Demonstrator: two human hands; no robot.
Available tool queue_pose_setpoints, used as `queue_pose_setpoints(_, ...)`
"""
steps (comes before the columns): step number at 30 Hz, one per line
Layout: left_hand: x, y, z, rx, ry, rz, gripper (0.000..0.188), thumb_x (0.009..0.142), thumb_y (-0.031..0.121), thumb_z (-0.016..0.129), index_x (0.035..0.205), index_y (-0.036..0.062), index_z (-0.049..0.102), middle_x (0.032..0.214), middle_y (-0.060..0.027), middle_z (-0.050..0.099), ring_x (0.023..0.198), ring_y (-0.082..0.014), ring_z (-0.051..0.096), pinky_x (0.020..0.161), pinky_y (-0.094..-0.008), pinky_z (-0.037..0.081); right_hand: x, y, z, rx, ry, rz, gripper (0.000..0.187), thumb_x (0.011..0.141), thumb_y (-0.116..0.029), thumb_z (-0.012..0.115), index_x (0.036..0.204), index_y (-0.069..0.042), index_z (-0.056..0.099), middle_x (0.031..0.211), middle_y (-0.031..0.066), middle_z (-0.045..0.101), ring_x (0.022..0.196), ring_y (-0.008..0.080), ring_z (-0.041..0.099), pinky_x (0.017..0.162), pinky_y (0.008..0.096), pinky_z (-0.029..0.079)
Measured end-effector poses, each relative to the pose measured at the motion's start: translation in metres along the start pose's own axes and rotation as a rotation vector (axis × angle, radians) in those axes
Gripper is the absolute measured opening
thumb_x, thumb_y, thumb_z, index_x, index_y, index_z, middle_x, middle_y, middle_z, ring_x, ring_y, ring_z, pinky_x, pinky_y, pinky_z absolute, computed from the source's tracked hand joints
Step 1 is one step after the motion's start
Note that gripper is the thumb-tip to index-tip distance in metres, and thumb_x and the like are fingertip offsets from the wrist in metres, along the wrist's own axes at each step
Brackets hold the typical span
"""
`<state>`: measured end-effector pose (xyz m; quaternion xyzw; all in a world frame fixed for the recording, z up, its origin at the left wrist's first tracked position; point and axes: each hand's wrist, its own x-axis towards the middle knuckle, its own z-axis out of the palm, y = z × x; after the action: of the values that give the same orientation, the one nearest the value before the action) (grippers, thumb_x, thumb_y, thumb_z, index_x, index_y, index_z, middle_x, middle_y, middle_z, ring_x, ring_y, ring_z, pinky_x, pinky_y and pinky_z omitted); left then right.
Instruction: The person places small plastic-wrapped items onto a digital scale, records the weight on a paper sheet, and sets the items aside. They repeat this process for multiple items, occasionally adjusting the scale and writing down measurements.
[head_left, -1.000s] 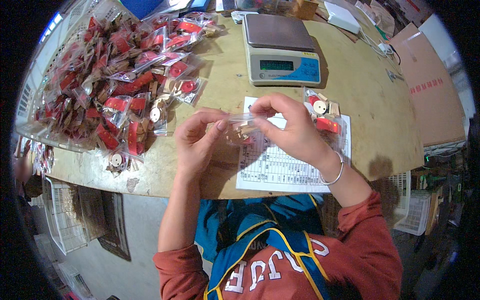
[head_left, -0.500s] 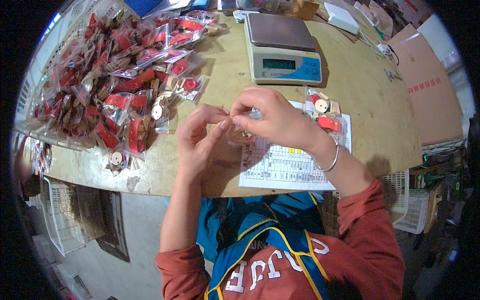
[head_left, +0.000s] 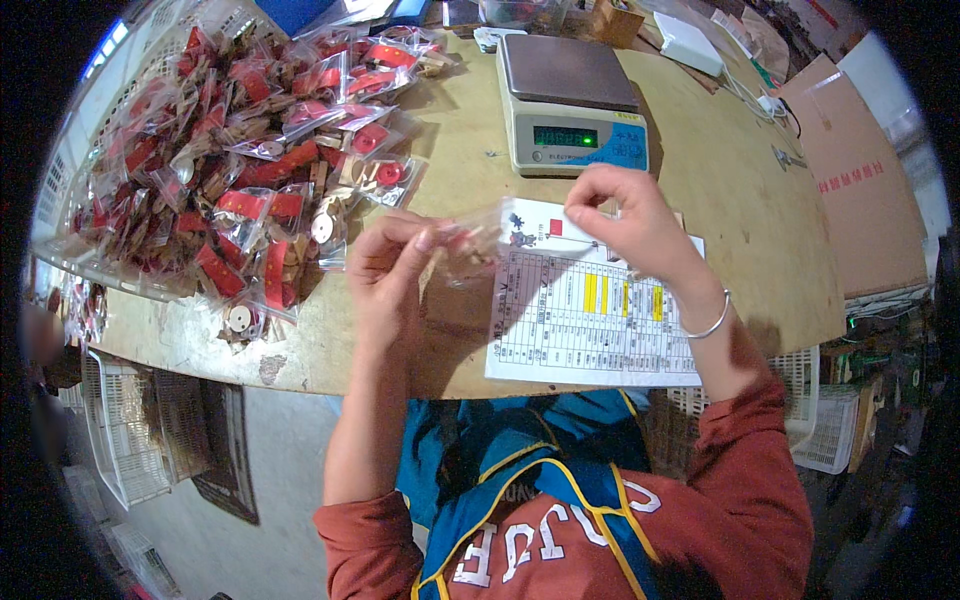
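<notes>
My left hand (head_left: 385, 275) pinches a small clear zip bag (head_left: 470, 252) by its left side, between thumb and fingers. Pale wooden pieces and a bit of red show through the plastic. My right hand (head_left: 632, 220), a silvery bangle at its wrist, is apart from the bag. Its thumb and forefinger curl together over the upper part of a printed sheet (head_left: 590, 355), with nothing visible between them. The sheet has a table with yellow-marked cells and lies at the table's front edge. My right hand mostly hides whatever lies behind it.
Many clear bags of red and wooden pieces (head_left: 270, 205) heap from a pale plastic basket (head_left: 115, 268) onto the table at left. An electronic scale (head_left: 570, 140) stands at the back, its metal pan (head_left: 568, 72) bare. At right is a brown cardboard box (head_left: 850, 190).
My hands have come apart. The right one has moved right, off the bag, while the left one keeps hold of it. More of the printed sheet shows.
</notes>
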<state>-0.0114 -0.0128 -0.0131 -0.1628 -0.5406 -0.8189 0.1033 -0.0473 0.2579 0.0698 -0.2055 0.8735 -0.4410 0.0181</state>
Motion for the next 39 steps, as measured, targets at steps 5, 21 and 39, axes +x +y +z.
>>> queue_pose_setpoints(5,-0.002,-0.006,0.006,0.124,-0.05,-0.101,0.006,0.099,0.002,0.066,0.099,-0.0041,0.067,0.1,-0.0152,0.07,0.096,-0.0231,0.071,0.088,-0.0362,0.057,0.006,-0.006,0.022,0.114,0.0,-0.249,0.032,0.094,-0.026,0.075,0.109,0.001,0.069,0.101,0.0163,0.07,0.095,0.027,0.069,0.086,0.0392,0.055)
queue_pose_setpoints(21,0.006,-0.019,-0.004,0.249,0.291,-0.202,0.019,0.104,0.012,0.067,0.115,-0.0028,0.07,0.107,-0.0083,0.072,0.09,-0.0134,0.067,0.087,-0.0293,0.057,0.116,0.1,-0.096,0.837,0.455,0.364,0.013,0.106,-0.007,0.055,0.11,0.002,0.062,0.099,0.0129,0.071,0.083,0.0249,0.075,0.065,0.0318,0.061)
queue_pose_setpoints(39,0.005,-0.017,-0.008,0.057,0.288,-0.19,0.018,0.104,0.012,0.065,0.116,-0.0014,0.069,0.095,-0.0055,0.069,0.088,-0.0129,0.067,0.085,-0.0308,0.058,-0.059,0.251,-0.178,-0.049,1.049,0.346,0.027,0.096,-0.014,0.071,0.119,-0.001,0.069,0.108,0.0098,0.074,0.094,0.0184,0.07,0.082,0.0316,0.056)
